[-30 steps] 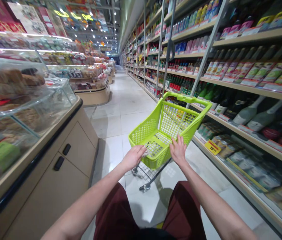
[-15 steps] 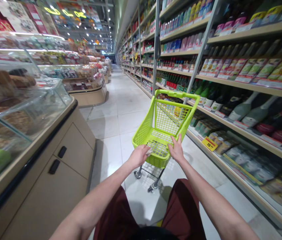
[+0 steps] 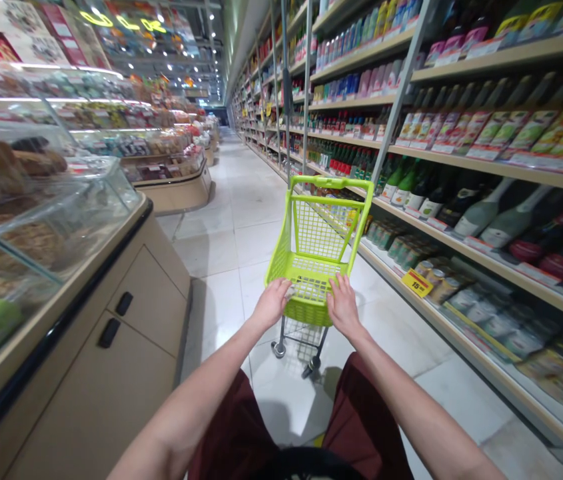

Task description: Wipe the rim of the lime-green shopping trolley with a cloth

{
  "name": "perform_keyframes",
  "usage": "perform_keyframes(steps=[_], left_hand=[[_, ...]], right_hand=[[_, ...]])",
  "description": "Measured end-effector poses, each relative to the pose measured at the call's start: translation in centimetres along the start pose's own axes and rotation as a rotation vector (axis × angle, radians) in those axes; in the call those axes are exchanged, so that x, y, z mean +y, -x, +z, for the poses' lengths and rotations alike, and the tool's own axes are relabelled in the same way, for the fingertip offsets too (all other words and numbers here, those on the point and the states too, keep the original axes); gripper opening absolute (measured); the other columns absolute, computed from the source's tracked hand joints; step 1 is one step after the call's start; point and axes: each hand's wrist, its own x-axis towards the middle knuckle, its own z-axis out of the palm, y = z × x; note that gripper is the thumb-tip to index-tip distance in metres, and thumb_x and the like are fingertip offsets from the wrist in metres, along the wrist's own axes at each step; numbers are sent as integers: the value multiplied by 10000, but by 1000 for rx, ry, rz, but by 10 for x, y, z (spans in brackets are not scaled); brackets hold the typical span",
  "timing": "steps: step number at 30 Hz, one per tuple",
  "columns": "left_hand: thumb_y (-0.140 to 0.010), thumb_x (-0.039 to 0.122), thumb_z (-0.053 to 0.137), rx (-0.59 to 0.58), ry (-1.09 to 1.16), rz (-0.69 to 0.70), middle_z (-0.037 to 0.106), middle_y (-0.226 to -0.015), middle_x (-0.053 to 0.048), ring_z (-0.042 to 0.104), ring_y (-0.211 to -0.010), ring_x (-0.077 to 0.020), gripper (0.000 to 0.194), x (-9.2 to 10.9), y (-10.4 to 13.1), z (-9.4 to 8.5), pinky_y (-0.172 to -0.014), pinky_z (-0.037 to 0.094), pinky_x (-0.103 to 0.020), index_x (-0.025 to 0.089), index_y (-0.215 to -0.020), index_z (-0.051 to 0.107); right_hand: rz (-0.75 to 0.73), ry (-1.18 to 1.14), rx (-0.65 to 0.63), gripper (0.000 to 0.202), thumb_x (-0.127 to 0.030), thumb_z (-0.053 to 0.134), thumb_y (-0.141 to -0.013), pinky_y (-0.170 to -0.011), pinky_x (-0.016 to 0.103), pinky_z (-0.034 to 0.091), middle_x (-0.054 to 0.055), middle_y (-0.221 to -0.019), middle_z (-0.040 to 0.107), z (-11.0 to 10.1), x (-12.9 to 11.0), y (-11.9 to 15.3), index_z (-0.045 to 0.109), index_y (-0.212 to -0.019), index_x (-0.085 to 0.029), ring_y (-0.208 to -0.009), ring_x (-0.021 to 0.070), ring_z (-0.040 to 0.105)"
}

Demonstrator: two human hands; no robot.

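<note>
A small lime-green plastic shopping cart (image 3: pixel 317 248) stands on the tiled floor in front of me, its basket holding nothing that I can see. My left hand (image 3: pixel 274 301) is closed at the near left corner of the basket rim, with something small and whitish at its fingertips. On the near right corner, my right hand (image 3: pixel 343 303) has its fingers wrapped over the rim. The cart's handle bar is at the far side, and its grey legs and wheels show below the basket.
Glass display cases of packaged food on a beige cabinet (image 3: pixel 131 320) line the left. Tall shelves of bottles and cans (image 3: pixel 491 167) run along the right, with a yellow price tag (image 3: pixel 417 283) low down. The pale floor aisle (image 3: pixel 241 180) stretches ahead between them.
The cart has turned, its far handle end swinging left, so it faces more squarely down the aisle. My right hand has moved left and its fingers have closed over the rim.
</note>
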Motion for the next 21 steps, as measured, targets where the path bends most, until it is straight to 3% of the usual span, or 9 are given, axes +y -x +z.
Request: perform_keyframes(steps=[3,5,7,12,14,17,21], left_hand=[[-720,52,413,-29,66,93,454,-1194,-119,409,-1127,-196,449,29,-8,18,-957,366,-397,148,-1158,426],[-698,33,423,-49,68,148,433,-1222,-120,387,-1153,-202,479,38,-11,25,-970,351,-409,154,-1161,426],[-695,30,426,-51,42,152,423,-1234,-109,383,-1157,-203,474,33,-10,23,-973,346,-413,169,-1147,441],[-714,51,428,1,-34,-2,438,-1205,-119,398,-1134,-209,425,-9,0,4,-971,346,-399,153,-1125,458],[-711,42,420,22,-33,-60,441,-1198,-120,394,-1135,-210,429,-11,0,2,-969,346,-403,153,-1124,455],[-708,34,415,20,18,-61,438,-1203,-119,398,-1131,-205,440,11,-9,14,-964,352,-401,151,-1132,444],[-696,25,424,-40,84,60,420,-1229,-116,394,-1142,-204,474,45,-22,36,-969,346,-407,157,-1151,428]], right_hand=[[-2,3,25,410,-214,317,-838,-1000,490,226,125,-1370,304,8,-6,1,436,-1218,-113,-1294,251,175],[8,17,44,412,-206,314,-838,-1000,525,185,120,-1371,305,10,-2,-2,423,-1228,-129,-1290,250,186],[13,14,48,417,-199,306,-839,-999,537,165,117,-1367,315,8,4,-4,407,-1239,-143,-1288,243,194],[17,-37,15,424,-218,284,-850,-1000,523,180,109,-1371,310,6,15,-9,390,-1254,-148,-1294,238,182],[20,-59,8,429,-228,288,-850,-1000,507,200,111,-1371,308,8,14,-10,385,-1258,-140,-1296,237,176],[27,-77,8,437,-242,297,-849,-996,507,212,122,-1366,314,11,10,-13,379,-1263,-126,-1294,237,177],[11,-56,-9,428,-246,302,-850,-991,530,199,121,-1363,320,11,8,-15,389,-1253,-130,-1290,239,190]])
